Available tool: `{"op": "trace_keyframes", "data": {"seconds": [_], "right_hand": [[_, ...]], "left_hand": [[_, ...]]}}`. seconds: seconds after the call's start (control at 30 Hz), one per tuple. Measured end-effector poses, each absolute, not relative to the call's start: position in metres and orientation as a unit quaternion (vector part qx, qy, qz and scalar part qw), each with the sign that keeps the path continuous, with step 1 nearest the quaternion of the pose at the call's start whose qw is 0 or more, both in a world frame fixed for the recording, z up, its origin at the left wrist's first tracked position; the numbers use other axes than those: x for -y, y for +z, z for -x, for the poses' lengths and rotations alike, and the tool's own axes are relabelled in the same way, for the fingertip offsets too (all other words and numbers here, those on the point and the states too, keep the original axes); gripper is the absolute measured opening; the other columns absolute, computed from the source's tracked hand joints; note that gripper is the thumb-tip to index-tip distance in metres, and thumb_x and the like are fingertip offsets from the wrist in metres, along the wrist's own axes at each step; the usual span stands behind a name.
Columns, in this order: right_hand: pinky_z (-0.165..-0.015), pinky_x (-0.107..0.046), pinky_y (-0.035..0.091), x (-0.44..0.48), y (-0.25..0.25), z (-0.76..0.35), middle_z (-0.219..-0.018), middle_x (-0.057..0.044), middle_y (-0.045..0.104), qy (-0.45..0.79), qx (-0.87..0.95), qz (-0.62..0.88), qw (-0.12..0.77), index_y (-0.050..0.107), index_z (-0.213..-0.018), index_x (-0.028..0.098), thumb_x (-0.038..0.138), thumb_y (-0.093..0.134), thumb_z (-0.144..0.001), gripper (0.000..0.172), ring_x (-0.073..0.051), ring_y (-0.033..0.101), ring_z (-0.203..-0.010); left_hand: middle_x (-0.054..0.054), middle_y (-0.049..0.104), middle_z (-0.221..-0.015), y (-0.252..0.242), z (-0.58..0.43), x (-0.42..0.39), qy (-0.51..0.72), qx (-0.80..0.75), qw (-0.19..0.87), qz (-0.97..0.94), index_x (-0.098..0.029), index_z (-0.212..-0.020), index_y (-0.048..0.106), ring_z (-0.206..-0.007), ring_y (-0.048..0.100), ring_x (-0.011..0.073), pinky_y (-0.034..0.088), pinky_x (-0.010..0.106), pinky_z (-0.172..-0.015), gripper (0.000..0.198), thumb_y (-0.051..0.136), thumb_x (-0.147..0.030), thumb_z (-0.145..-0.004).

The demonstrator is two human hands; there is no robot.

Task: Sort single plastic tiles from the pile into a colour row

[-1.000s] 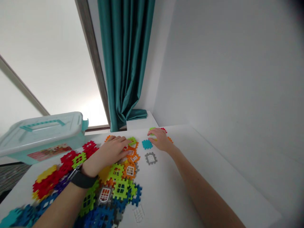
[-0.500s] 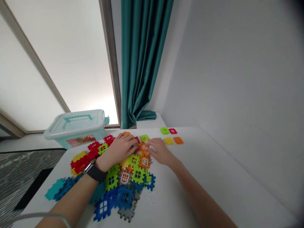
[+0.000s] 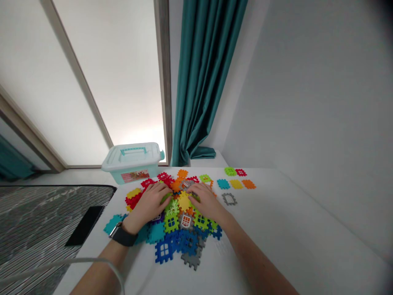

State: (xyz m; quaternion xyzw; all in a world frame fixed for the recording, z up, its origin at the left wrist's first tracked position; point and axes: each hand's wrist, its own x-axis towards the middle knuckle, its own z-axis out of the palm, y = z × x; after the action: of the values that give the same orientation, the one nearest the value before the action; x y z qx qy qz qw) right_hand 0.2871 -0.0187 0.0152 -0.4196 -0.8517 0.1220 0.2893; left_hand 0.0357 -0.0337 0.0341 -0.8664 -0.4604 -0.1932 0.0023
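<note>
A heap of colourful notched plastic building tiles lies on the white table under both hands. My left hand [image 3: 153,201] rests on the heap's left part, fingers bent and thumb apart, touching tiles near a light-green window tile [image 3: 171,221]. On the right side of the heap is my right hand [image 3: 207,201], its thumb and fingers apart. Its thumb is close to a yellow tile [image 3: 184,201] between the hands. A grey tile with a white window [image 3: 186,221] and blue tiles [image 3: 188,241] lie nearer me. What is under the fingers is partly hidden.
Spread at the right are separate tiles: green [image 3: 230,171], red [image 3: 241,172], cyan [image 3: 223,184], yellow [image 3: 236,184], orange [image 3: 248,184] and a grey frame [image 3: 229,199]. A lidded plastic box [image 3: 133,164] stands behind left. A black flat object [image 3: 84,226] is beyond the table's left edge.
The view has swung left. Both hands have come nearer me over the heap, and the right has left the orange window tiles. The cyan tile and grey frame now show fully.
</note>
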Motion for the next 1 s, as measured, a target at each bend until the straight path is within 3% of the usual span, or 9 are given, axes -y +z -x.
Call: {"op": "trace_keyframes", "data": {"seconds": [0.27,0.7,0.9,1.0], "right_hand": [[-0.102,-0.047,0.044,0.034,-0.008,-0.295,-0.118,-0.009,0.068,0.095,0.829,0.43,0.346,0.064,-0.114,0.023,0.018,0.051,-0.095,0.023,-0.026,0.059,-0.114],[-0.1,-0.049,0.047,0.039,-0.016,-0.292,-0.117,-0.009,0.068,0.095,0.829,0.419,0.357,0.064,-0.115,0.025,0.019,0.05,-0.096,0.024,-0.027,0.061,-0.112],[-0.101,-0.049,0.048,0.04,-0.017,-0.292,-0.117,-0.009,0.068,0.102,0.829,0.414,0.362,0.063,-0.117,0.024,0.02,0.05,-0.097,0.025,-0.027,0.061,-0.112],[-0.102,-0.05,0.048,0.04,-0.017,-0.291,-0.118,-0.009,0.068,0.099,0.83,0.414,0.36,0.063,-0.119,0.025,0.02,0.05,-0.097,0.026,-0.027,0.061,-0.113]], "left_hand": [[0.008,0.07,-0.11,0.029,-0.008,0.034,-0.222,0.49,0.008,0.843,-0.022,-0.106,0.069,-0.107,0.06,0.0263,0.046,0.046,-0.096,0.024,0.047,-0.026,-0.1],[0.007,0.069,-0.109,0.02,-0.003,0.029,-0.218,0.518,-0.013,0.827,-0.022,-0.106,0.069,-0.109,0.06,0.0267,0.047,0.046,-0.096,0.019,0.051,-0.024,-0.099],[0.011,0.065,-0.123,0.014,-0.005,0.027,-0.244,0.563,0.025,0.789,-0.019,-0.123,0.06,-0.117,0.056,0.0296,0.046,0.049,-0.099,0.027,0.051,-0.026,-0.098],[0.011,0.065,-0.125,0.011,-0.004,0.026,-0.232,0.587,0.027,0.775,-0.02,-0.121,0.06,-0.12,0.056,0.0309,0.045,0.049,-0.1,0.026,0.052,-0.029,-0.098]]}}
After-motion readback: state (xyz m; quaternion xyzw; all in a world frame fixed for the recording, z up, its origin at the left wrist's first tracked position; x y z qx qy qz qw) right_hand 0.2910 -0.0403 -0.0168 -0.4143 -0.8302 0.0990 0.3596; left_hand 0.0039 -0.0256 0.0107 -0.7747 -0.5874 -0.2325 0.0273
